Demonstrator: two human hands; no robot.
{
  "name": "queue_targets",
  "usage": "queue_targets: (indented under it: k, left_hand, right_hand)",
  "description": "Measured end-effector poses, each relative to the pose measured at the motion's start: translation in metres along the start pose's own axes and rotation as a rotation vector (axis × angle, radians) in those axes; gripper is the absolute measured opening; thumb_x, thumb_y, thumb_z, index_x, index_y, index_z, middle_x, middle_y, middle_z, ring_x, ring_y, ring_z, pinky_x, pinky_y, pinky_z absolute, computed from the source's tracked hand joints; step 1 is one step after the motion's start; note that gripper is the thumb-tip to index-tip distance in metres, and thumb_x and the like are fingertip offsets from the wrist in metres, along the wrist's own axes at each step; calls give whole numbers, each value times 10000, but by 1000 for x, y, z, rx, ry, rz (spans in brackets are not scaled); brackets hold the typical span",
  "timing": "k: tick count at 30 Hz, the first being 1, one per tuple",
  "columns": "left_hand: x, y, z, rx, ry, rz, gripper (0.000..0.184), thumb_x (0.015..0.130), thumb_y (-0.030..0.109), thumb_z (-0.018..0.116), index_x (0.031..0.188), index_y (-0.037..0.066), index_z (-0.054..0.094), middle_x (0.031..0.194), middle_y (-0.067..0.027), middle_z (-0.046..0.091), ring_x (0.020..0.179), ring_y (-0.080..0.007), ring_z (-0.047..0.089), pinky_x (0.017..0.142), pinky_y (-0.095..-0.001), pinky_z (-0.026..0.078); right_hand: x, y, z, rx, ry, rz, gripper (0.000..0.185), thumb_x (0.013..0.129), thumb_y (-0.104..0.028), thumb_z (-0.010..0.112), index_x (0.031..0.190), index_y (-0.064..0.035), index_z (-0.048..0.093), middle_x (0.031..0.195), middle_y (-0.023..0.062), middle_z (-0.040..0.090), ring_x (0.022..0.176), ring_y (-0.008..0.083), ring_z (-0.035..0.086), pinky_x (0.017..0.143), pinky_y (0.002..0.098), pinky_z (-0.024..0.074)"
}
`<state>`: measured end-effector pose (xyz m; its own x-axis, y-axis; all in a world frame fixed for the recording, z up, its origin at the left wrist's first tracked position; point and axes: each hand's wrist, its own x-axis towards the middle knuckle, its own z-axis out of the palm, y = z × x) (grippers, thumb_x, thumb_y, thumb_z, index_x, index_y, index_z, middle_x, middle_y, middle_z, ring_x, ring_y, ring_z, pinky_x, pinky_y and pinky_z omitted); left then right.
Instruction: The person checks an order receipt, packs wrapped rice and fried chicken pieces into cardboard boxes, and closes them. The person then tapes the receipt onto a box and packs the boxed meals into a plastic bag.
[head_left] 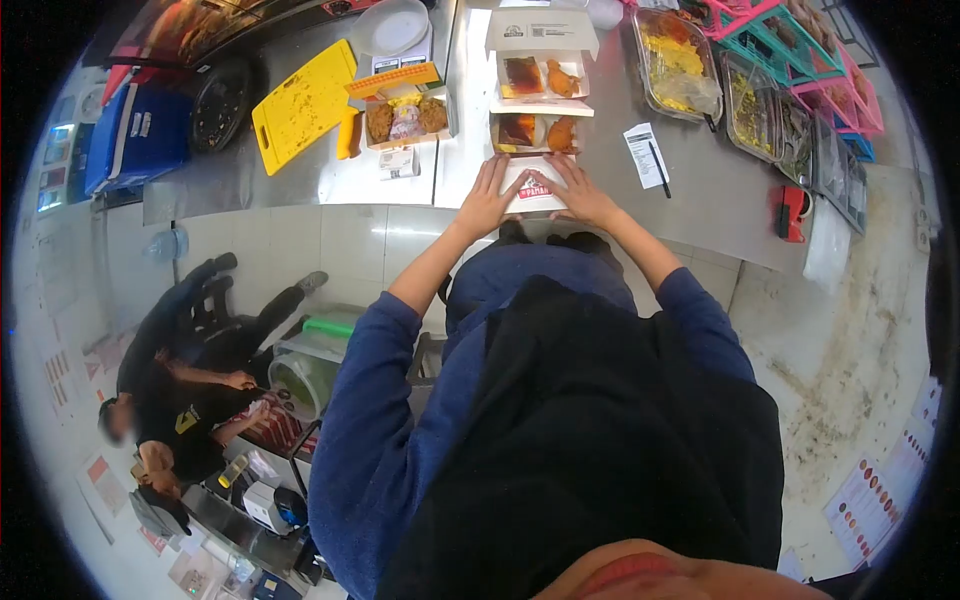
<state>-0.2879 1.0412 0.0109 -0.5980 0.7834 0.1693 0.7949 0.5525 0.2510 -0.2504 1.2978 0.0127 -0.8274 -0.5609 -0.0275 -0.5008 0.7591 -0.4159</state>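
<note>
My left hand [487, 205] and my right hand [587, 197] lie on a white cardboard lid with red print [534, 187] at the table's front edge. Their fingers are stretched out and the thumbs angle toward each other over the print. Just beyond the fingertips sits an open box section with fried chicken [561, 134] and a dark sauce packet [517, 130]. Behind it is another open meal box [545, 103] with a chicken piece [562, 80] and a similar packet [522, 74]. Whether the lid belongs to the nearer food box, I cannot tell.
Left are an open chicken box [437, 118], a yellow cutting board [300, 105] and a blue cooler [140, 137]. Right are a receipt [643, 150], a pen [659, 168], food trays [678, 65], a red tape dispenser [791, 213] and baskets [790, 45]. A seated person [190, 400] works at lower left.
</note>
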Motion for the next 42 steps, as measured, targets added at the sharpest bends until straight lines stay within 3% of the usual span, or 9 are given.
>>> queue_targets:
  k: [10, 12, 16, 20, 24, 27, 31, 33, 42]
  left_hand:
    - [28, 15, 20, 42, -177, -147, 1000, 649, 588, 711, 1434, 98, 330, 1448, -296, 263, 1349, -469, 250, 1102, -592, 177]
    - [39, 17, 15, 64, -292, -158, 991, 625, 553, 743, 1417, 102, 354, 1437, -282, 289, 1337, -458, 276, 1075, -618, 205]
    - [45, 42, 1, 31, -213, -141, 990, 510, 380, 811, 1390, 205, 391, 1377, -196, 381, 1294, -362, 355, 1003, -627, 255]
    - [56, 102, 5, -13, -32, -359, 1017, 478, 414, 809, 1390, 229, 399, 1335, -172, 408, 1237, -355, 392, 968, -598, 271]
    - [98, 180, 12, -82, 70, -500, 1030, 448, 377, 818, 1384, 226, 415, 1320, -171, 416, 1238, -352, 388, 963, -575, 269]
    - [143, 230, 19, -137, 11, -482, 1017, 467, 393, 804, 1386, 176, 427, 1314, -200, 426, 1261, -359, 382, 951, -541, 289]
    - [191, 279, 52, -191, 152, -424, 1060, 441, 422, 792, 1406, 199, 413, 1348, -223, 403, 1260, -387, 387, 952, -596, 269]
    - [213, 300, 64, -105, 226, -421, 1065, 421, 443, 796, 1391, 226, 415, 1306, -207, 427, 1212, -364, 425, 917, -588, 274]
    - [289, 343, 66, -88, 201, -378, 1068, 432, 426, 809, 1401, 267, 389, 1302, -181, 419, 1208, -346, 409, 927, -600, 279]
  right_hand:
    - [-6, -3, -1, -70, -36, -2, 927, 777, -330, 685, 1513, -236, 130, 1584, 80, 23, 1452, 350, -24, 1110, 593, 230]
    - [-24, 3, -17, -61, 68, -26, 741, 845, -302, 618, 1479, -137, 272, 1557, 110, 186, 1428, 352, 177, 1100, 520, 279]
    - [-128, 85, -67, 316, 301, 655, 339, 933, -216, 498, 1263, -187, 573, 1264, 115, 582, 1100, 312, 569, 942, 404, 444]
    - [-360, 278, -86, -94, 933, 931, 248, 937, -121, 460, 1115, -45, 614, 1138, 141, 623, 1039, 291, 589, 916, 388, 445]
    - [-505, 350, -145, -428, 791, 1438, 512, 876, -444, 614, 1124, 2, 562, 970, 157, 636, 934, 291, 599, 761, 399, 465]
    - [-529, 376, -165, 846, 726, 1483, 532, 825, -509, 653, 1190, -131, 563, 1098, 27, 577, 1045, 180, 538, 819, 315, 415]
    - [-525, 398, -172, 1328, 535, 954, 600, 817, -265, 746, 1345, -202, 469, 1253, 23, 553, 1148, 174, 500, 891, 355, 442]
    - [-560, 445, -140, 1351, 761, 1174, 515, 878, -260, 670, 1352, -172, 491, 1303, 70, 538, 1158, 202, 522, 910, 365, 448]
    - [-566, 451, -102, 1310, 517, 1122, 429, 889, -304, 662, 1235, -91, 523, 1118, 97, 636, 941, 206, 627, 807, 354, 533]
